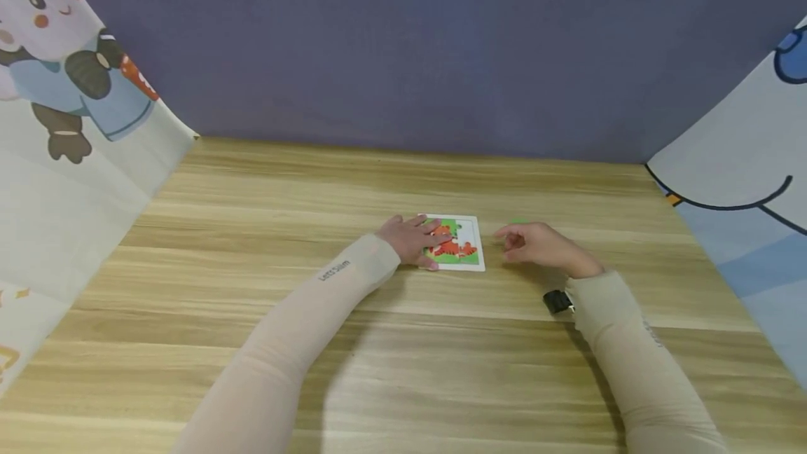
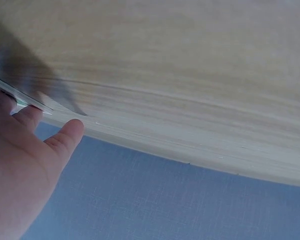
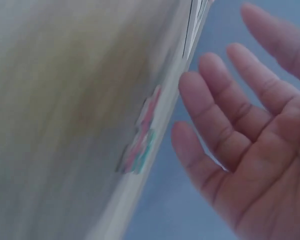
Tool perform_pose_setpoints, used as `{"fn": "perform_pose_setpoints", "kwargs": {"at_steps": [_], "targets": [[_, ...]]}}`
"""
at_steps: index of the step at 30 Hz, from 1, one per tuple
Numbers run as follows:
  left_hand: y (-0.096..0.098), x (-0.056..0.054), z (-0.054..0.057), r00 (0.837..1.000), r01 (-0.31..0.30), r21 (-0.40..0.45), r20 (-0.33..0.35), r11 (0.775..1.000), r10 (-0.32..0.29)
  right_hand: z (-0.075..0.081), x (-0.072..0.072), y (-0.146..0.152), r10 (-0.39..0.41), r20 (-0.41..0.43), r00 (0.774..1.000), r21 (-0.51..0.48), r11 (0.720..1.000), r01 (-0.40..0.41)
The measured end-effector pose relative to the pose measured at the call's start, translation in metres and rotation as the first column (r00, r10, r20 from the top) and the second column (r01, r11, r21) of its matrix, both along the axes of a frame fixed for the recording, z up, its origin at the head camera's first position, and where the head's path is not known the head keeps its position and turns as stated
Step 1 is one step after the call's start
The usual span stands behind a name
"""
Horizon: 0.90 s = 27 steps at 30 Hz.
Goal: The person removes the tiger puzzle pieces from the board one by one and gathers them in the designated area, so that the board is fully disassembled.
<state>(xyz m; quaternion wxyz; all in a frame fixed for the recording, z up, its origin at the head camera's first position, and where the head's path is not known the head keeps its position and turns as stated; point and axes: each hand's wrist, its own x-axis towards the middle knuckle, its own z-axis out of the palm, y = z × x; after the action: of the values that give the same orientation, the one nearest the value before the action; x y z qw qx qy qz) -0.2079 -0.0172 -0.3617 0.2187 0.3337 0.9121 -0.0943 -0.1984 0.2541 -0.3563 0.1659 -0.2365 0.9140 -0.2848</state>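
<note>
A small white-framed jigsaw puzzle (image 1: 471, 258) lies on the table, its fitted pieces showing an orange striped animal on green. White backing shows at its upper right. My left hand (image 1: 410, 238) rests across the puzzle's left part with fingers spread, hiding some of the picture. In the left wrist view the fingers (image 2: 29, 116) reach to the puzzle's edge. To the right of the frame, my right hand (image 1: 541, 245) hovers with loosely bent fingers and holds nothing. A loose puzzle piece (image 3: 142, 140), red and green, lies on the table by it; the head view shows only a green sliver (image 1: 520, 221).
The wood-grain table (image 1: 284, 188) ends at a dark blue wall cloth (image 1: 403, 54). Cartoon-printed cloths hang at left (image 1: 113, 160) and right (image 1: 731, 160). A black device (image 1: 557, 301) sits at the right wrist, beside the pale sleeve.
</note>
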Motion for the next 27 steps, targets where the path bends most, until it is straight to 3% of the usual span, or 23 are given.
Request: {"fn": "perform_pose_setpoints", "kwargs": {"at_steps": [9,17,27], "targets": [[-0.001,-0.001,-0.001,1.0,-0.007,0.012,0.013,1.0,0.007,0.007,0.002,-0.019,0.089,-0.161,0.983,0.082,0.994,-0.077],[-0.002,-0.001,-0.001,1.0,-0.018,0.008,0.015,1.0,0.018,0.01,0.005,-0.037,0.092,-0.153,0.984,0.204,0.977,-0.06],[0.0,0.0,-0.001,1.0,-0.01,-0.026,-0.007,1.0,0.01,0.011,0.005,-0.052,0.193,-0.203,0.96,0.416,0.904,-0.094]]}}
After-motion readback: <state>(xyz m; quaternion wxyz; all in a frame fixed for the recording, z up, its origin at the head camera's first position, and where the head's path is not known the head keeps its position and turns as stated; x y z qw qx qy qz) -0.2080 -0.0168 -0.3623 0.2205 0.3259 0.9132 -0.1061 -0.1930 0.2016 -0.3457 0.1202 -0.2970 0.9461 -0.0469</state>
